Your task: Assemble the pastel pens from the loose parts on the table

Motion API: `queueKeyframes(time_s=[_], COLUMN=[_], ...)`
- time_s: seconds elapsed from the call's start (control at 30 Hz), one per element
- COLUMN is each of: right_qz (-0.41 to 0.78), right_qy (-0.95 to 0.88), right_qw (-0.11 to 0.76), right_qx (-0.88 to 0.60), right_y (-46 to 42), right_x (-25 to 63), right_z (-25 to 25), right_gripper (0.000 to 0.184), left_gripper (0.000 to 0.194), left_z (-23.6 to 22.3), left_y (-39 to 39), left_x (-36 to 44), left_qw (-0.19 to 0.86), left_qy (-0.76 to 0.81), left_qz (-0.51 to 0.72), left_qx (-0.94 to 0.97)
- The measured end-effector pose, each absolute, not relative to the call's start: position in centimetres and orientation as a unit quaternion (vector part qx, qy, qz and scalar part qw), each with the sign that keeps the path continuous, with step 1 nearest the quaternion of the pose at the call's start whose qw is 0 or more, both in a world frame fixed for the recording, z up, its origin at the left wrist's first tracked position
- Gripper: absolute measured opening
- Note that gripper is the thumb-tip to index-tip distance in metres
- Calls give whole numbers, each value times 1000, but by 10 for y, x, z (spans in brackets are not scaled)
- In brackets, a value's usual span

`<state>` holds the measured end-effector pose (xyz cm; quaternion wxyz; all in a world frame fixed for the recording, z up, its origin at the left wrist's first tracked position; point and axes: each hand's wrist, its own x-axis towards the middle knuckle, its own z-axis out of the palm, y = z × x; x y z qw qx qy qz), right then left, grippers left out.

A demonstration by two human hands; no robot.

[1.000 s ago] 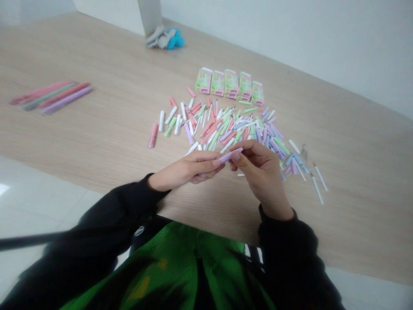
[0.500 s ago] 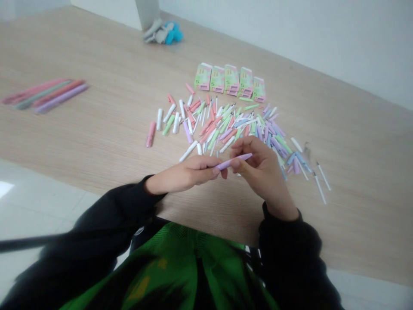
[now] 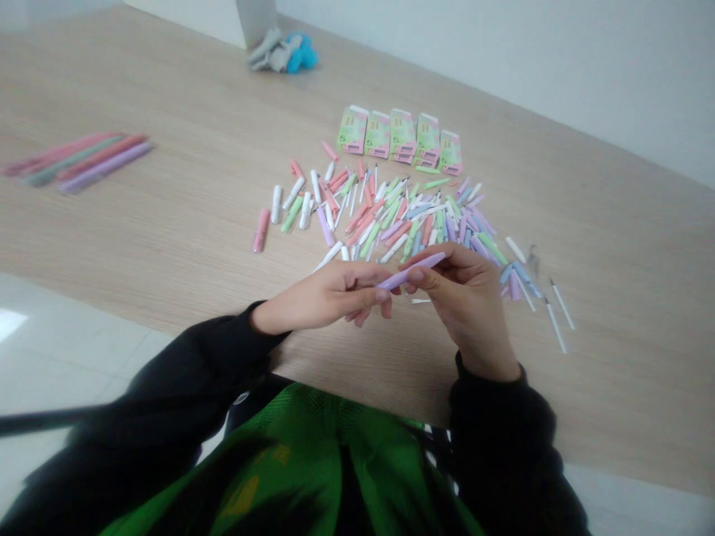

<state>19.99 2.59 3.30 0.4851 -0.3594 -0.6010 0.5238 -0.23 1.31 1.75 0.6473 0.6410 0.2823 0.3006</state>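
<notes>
A slim light-purple pen (image 3: 401, 280) is held between my two hands just above the near part of the table, its tapered end pointing up and right. My right hand (image 3: 469, 294) pinches its middle between thumb and fingers. At the pen's lower left end, my left hand (image 3: 332, 298) has its thumb and forefinger closed on it; its other fingers curl underneath. Beyond the hands lies a loose heap of pen parts (image 3: 391, 212), with caps, barrels and white refills in pink, green, purple, blue and white.
Small green-and-pink boxes (image 3: 402, 134) stand in a row behind the heap. Several long pens in pink, green and purple (image 3: 106, 167) lie at the left. A grey and blue bundle (image 3: 284, 52) sits far back by a white box (image 3: 195, 18). Two refills (image 3: 555, 325) lie at the right.
The purple pen has shifted slightly up and right with my right hand. My left hand's lower fingers now show more below the pen.
</notes>
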Motion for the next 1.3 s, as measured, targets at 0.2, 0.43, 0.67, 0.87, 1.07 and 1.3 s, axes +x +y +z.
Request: queueKeyframes(time_s=[0.2, 0.43, 0.67, 0.87, 1.07, 1.3], right_qz=[489, 460, 465, 460, 442, 411], right_qy=[-617, -607, -604, -570, -558, -565], right_qw=[496, 537, 534, 579, 616, 628], right_qx=[-366, -362, -366, -359, -339, -344], right_y=[25, 24, 23, 24, 30, 29], right_x=[197, 195, 197, 198, 203, 206], right_z=[30, 31, 30, 32, 31, 35], right_gripper=[21, 15, 14, 13, 17, 14], left_gripper=[31, 17, 21, 29, 30, 30], left_z=[14, 14, 15, 19, 22, 23], left_y=[12, 12, 11, 12, 12, 12], left_x=[-1, 2, 4, 4, 4, 5], left_qw=[684, 693, 679, 657, 647, 649], left_qy=[277, 250, 285, 310, 328, 333], left_qz=[259, 316, 324, 310, 317, 310], left_qx=[623, 598, 594, 614, 611, 610])
